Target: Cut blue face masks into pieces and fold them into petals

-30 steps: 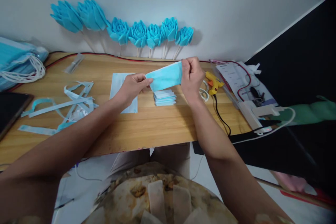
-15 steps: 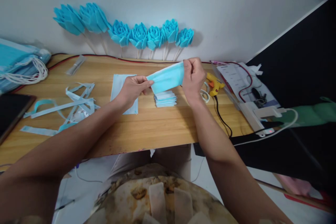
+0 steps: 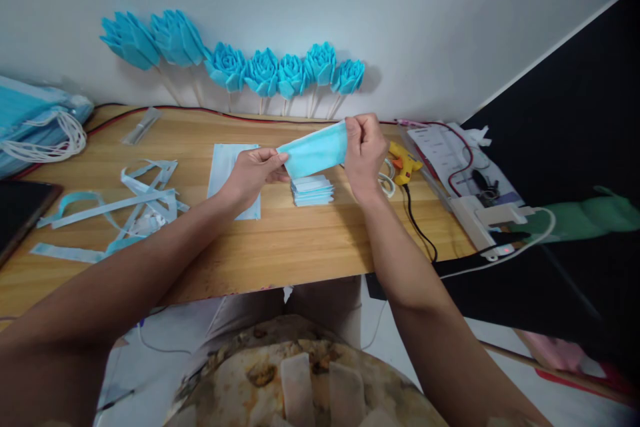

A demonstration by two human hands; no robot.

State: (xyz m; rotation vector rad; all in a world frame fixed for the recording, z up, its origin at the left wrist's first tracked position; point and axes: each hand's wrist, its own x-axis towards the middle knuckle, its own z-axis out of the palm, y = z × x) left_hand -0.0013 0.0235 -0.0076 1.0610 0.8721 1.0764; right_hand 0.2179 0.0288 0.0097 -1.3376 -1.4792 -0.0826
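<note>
A light-blue piece of face-mask fabric [image 3: 316, 149] is stretched between my two hands, above the table. My left hand [image 3: 256, 175] pinches its left end between thumb and fingers. At the other end, my right hand [image 3: 367, 151] grips the upper right corner with curled fingers. Just below the fabric lies a small stack of folded light-blue pieces [image 3: 313, 191]. A flat pale-blue sheet [image 3: 223, 163] rests on the table, partly covered by my left hand and forearm.
Blue fabric flowers [image 3: 263, 72] on sticks lean on the wall. Cut strips [image 3: 117, 207] and a dark phone or tablet [image 3: 25, 213] lie left, near bundled masks [image 3: 30, 113]. On the right are a yellow glue gun [image 3: 405, 163], a power strip [image 3: 477, 223] and cables.
Both hands keep hold of the fabric, in nearly the same pose. The whole view has shifted slightly; nothing was taken up or let go.
</note>
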